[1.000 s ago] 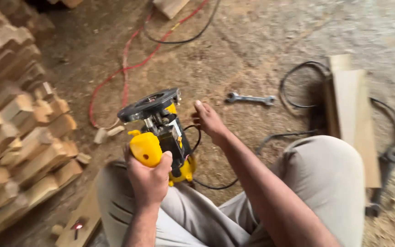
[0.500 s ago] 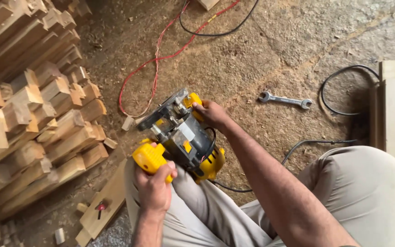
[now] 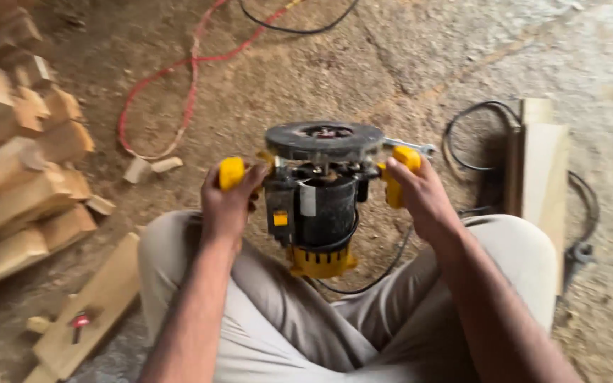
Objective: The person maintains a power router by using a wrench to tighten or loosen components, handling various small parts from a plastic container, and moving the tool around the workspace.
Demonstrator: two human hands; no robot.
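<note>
Seen from above, a seated person holds a yellow and black wood router [image 3: 318,195] over their lap, upside down, with its round base plate facing away toward the sawdust-covered floor [image 3: 406,64]. The left hand [image 3: 230,202] is wrapped around 1 yellow side handle; the right hand [image 3: 420,195] is wrapped around the other. A stack of cut wood blocks [image 3: 23,163] lies to the left, a red cable [image 3: 179,71] ahead, and boards [image 3: 537,170] to the right.

Hemmed left by stacked wood blocks [image 3: 19,163]; blocked right by boards [image 3: 540,170] and cable [image 3: 470,135]; open sawdust floor [image 3: 321,78] ahead, past red cord [image 3: 179,78].
</note>
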